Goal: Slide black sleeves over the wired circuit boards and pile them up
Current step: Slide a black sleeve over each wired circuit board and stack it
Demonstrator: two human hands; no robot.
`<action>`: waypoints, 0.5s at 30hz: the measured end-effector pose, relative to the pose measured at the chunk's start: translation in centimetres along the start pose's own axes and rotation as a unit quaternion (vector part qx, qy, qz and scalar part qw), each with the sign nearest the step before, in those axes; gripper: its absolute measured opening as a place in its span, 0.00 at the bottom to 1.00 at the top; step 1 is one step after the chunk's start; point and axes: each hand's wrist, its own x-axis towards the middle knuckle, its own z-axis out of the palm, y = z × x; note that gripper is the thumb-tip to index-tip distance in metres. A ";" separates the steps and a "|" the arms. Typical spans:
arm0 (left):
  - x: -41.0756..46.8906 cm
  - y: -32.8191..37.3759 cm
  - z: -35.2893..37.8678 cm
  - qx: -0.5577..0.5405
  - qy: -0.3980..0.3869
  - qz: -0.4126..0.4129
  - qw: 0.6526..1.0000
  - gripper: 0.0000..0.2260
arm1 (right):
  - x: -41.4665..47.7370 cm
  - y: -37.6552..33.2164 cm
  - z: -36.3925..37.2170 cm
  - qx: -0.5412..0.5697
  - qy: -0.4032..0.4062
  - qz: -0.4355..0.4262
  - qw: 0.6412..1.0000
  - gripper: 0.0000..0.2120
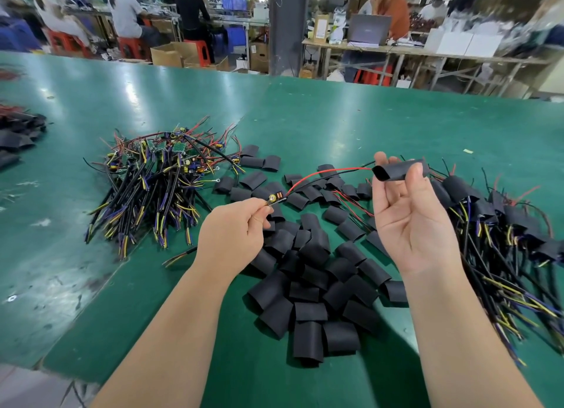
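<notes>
My left hand pinches a small wired circuit board by its near end, above the loose sleeves. Red and black wires run from that board to the right and enter a black sleeve. My right hand holds this sleeve between thumb and fingertips, palm up, with its open mouth facing left. A heap of bare wired boards lies at the left. Several empty black sleeves are spread across the middle. A pile of sleeved boards sits at the right.
The green table stretches far ahead. More black sleeved pieces lie at the far left edge. Beyond the table are people seated at benches, cardboard boxes, red stools and a dark pillar.
</notes>
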 end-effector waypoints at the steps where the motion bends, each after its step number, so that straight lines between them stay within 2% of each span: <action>1: 0.0 0.0 0.0 -0.003 0.000 -0.002 1.000 0.12 | 0.0 0.0 0.0 -0.001 0.008 0.000 1.000 0.10; 7: 0.1 0.2 -0.3 -0.023 0.031 0.001 0.999 0.12 | 0.2 -0.3 -0.2 0.072 0.083 -0.008 0.994 0.13; 10: 0.1 0.4 -0.5 -0.028 0.032 0.015 0.999 0.11 | 0.3 -0.6 -0.6 0.055 0.103 -0.029 0.993 0.15; 15: 0.0 0.4 -0.2 -0.035 0.004 0.027 0.999 0.10 | 0.6 -1.0 -0.8 0.013 0.057 -0.038 0.998 0.07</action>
